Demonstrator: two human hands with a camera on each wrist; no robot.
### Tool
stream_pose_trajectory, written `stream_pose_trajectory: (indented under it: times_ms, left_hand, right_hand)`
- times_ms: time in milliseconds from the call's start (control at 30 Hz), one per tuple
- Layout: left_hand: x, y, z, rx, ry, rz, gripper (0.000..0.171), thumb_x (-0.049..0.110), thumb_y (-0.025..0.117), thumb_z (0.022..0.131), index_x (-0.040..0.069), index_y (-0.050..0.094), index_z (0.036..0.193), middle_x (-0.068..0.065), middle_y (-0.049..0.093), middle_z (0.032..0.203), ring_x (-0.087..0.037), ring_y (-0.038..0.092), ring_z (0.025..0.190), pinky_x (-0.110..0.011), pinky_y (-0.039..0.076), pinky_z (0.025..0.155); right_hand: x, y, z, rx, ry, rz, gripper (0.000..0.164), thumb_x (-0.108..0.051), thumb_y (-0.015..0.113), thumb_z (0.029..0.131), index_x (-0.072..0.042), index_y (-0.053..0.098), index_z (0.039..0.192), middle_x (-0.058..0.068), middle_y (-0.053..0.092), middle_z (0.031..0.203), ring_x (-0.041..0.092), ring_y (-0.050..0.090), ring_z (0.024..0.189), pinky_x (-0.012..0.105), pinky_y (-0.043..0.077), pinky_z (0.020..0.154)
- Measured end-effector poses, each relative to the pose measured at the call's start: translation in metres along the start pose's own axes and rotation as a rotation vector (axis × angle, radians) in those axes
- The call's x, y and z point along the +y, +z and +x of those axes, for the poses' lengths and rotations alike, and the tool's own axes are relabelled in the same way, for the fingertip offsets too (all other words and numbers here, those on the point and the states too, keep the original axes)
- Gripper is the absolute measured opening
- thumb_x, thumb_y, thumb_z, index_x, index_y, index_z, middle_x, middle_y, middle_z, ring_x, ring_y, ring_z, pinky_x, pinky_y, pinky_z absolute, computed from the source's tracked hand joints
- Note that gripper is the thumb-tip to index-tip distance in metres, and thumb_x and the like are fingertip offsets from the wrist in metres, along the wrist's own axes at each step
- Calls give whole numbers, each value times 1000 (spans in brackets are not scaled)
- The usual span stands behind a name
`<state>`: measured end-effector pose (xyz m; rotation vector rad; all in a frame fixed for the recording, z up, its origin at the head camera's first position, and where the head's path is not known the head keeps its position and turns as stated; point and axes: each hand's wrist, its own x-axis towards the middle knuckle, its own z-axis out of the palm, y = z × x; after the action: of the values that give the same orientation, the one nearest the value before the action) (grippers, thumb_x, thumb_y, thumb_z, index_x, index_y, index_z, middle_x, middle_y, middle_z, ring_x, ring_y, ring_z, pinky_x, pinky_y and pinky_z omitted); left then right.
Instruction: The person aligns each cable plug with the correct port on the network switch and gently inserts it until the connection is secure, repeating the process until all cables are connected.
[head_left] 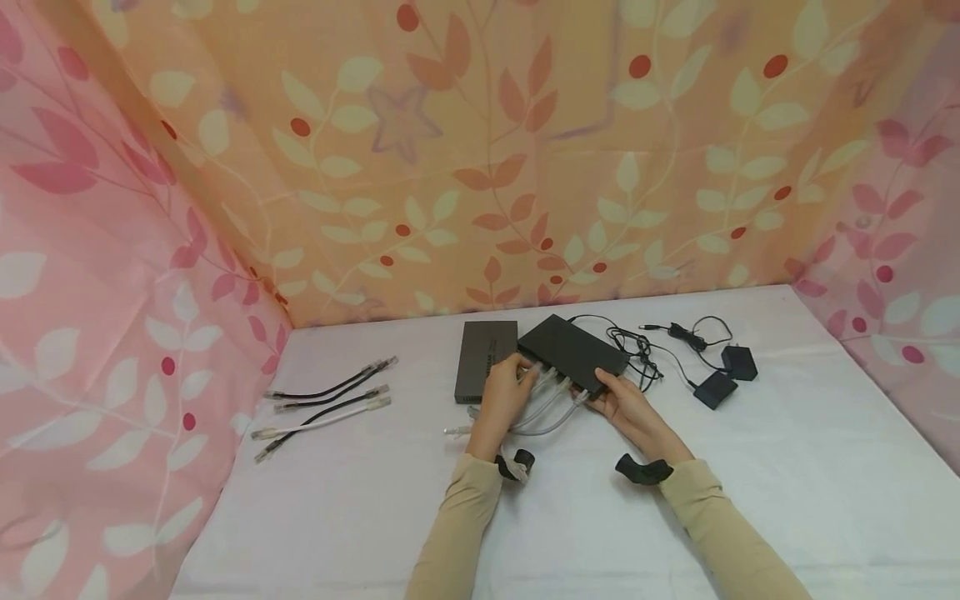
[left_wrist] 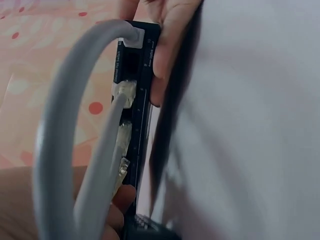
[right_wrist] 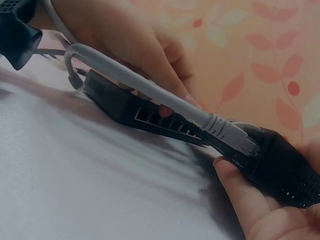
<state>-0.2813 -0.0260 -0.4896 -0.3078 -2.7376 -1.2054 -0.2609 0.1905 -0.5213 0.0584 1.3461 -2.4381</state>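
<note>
A black network switch (head_left: 573,354) is lifted at a tilt off the table. My right hand (head_left: 628,410) grips its near right corner, thumb on top and fingers beneath. Grey network cables (head_left: 551,427) are plugged into its port side, and their bends hang toward me. My left hand (head_left: 504,398) is at the left end of the ports, where its fingers pinch a clear network cable plug (left_wrist: 121,172). In the left wrist view another clear plug (left_wrist: 126,94) sits in a port farther along. One loose plug end (head_left: 457,431) sticks out left of my left wrist.
A second black switch (head_left: 474,364) lies flat just left, its row of ports (right_wrist: 167,122) facing me. Several short black and white network cables (head_left: 326,408) lie at the left. Two power adapters (head_left: 716,389) with tangled black cords (head_left: 637,346) lie at the right. A patterned curtain (head_left: 480,167) stands behind.
</note>
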Motion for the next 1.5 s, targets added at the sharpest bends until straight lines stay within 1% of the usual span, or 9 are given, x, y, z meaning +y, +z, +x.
stream_pose_trajectory:
  times_ms: [200, 300, 433, 567, 700, 967, 1233, 1400, 1500]
  left_hand:
    - [-2, 2, 4, 20, -12, -38, 15, 20, 64, 88, 5, 65, 94, -3, 62, 72, -9, 49, 55, -21, 40, 52]
    - [-2, 1, 5, 29, -17, -55, 14, 19, 65, 88, 5, 65, 92, -4, 62, 73, -11, 50, 56, -23, 41, 52]
    - [-3, 1, 6, 37, -11, -74, 14, 21, 66, 87, 7, 67, 92, -4, 65, 77, -12, 54, 63, -23, 43, 56]
    - [-3, 3, 6, 35, -28, -115, 17, 24, 66, 87, 8, 68, 92, -4, 66, 79, -12, 57, 67, -22, 44, 58]
    - [-2, 5, 6, 52, -41, -143, 17, 24, 66, 87, 7, 69, 92, -4, 66, 78, -11, 57, 65, -22, 44, 57]
    - [3, 7, 7, 86, -63, -130, 16, 22, 67, 86, 6, 69, 90, -4, 66, 76, -10, 56, 63, -22, 44, 56]
    - [1, 9, 6, 77, -66, -164, 18, 21, 65, 87, 5, 69, 92, -5, 65, 77, -11, 56, 63, -21, 44, 56]
    - [3, 9, 4, 86, -66, -163, 17, 21, 65, 88, 4, 68, 91, -5, 65, 75, -9, 54, 59, -20, 43, 53]
    - [5, 11, 4, 98, -43, -172, 17, 20, 64, 88, 4, 68, 89, -5, 64, 73, -8, 52, 56, -19, 42, 52]
  right_hand:
    - [3, 1, 1, -10, 11, 15, 63, -19, 39, 101, 0, 1, 147, 17, 21, 146, 9, 62, 101, 26, 49, 87]
    - [2, 0, 1, -29, 2, 16, 64, -20, 39, 101, 0, -1, 147, 13, 33, 140, 9, 62, 101, 26, 49, 87]
    - [0, -3, 1, -48, -5, 37, 60, -19, 39, 101, -1, 4, 146, -2, 53, 121, 11, 63, 101, 26, 50, 85]
    - [0, -6, 0, -61, -8, 57, 51, -18, 40, 101, -4, 15, 143, -6, 60, 115, 12, 62, 103, 28, 50, 85]
    - [0, -8, 0, -63, -11, 70, 47, -18, 39, 101, -6, 18, 141, -6, 60, 116, 12, 62, 104, 28, 50, 85]
    - [0, -8, 0, -76, -11, 64, 57, -17, 37, 101, -2, 5, 146, -6, 58, 116, 12, 62, 103, 28, 50, 85]
    - [-1, -8, 0, -68, -9, 69, 40, -18, 40, 101, -8, 24, 136, -4, 59, 115, 14, 63, 101, 28, 51, 83]
    - [-1, -7, 0, -82, -14, 42, 56, -18, 39, 101, -2, 8, 145, -4, 59, 116, 14, 63, 102, 28, 50, 86]
    - [0, -8, 0, -90, -32, -2, 60, -17, 37, 101, 1, 1, 146, -5, 58, 116, 13, 63, 102, 27, 50, 86]
